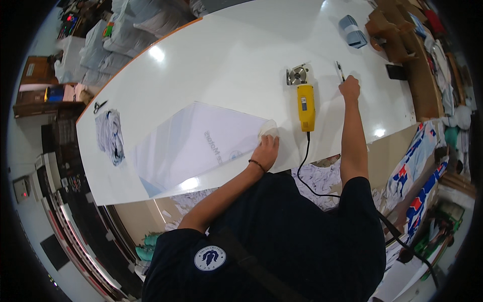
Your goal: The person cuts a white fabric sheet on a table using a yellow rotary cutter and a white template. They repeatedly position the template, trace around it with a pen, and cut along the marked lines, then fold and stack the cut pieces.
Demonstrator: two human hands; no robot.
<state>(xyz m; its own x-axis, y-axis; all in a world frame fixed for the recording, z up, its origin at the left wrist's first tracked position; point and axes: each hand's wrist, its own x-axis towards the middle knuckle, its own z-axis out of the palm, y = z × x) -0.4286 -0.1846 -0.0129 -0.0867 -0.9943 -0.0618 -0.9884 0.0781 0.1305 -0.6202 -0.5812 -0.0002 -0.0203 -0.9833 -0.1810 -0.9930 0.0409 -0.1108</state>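
Observation:
My left hand (266,151) grips a small cream piece (266,126) at the right corner of a pale printed fabric sheet (186,141), which lies on the white table (201,60). To the right, my right hand (350,88) is closed on the lower end of a pen (340,68). Between my hands lies a yellow electric rotary cutter (306,108), its round blade toward the table's far side and its black cord running off the near edge.
Scissors (99,106) and folded fabric (110,136) lie at left, a blue-grey bundle (352,31), phone (396,72) and cardboard boxes (382,27) at right. Large sacks (100,45) stand beyond the table; printed fabric (412,161) hangs at right; paper scraps (314,183) lie below.

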